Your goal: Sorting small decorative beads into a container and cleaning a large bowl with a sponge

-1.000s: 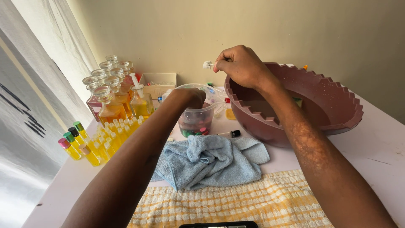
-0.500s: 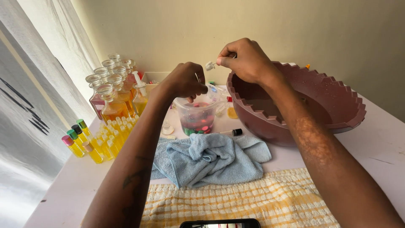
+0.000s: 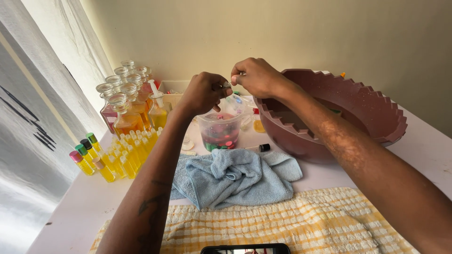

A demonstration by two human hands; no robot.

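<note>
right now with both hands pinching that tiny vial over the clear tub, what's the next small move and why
Probably press or twist the two pieces together. The left hand and right hand meet fingertip to fingertip around the small vial, held just above the clear tub of coloured caps, so a slip would likely drop into it.

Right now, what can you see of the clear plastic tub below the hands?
The clear plastic tub is a small round container with see-through walls and a thin rim. It stands upright on the white table, between the glass bottles and the maroon basin, behind the blue towel. Its lower part holds a heap of small caps in red, pink and green. Both hands hover above it; neither touches it.
</note>
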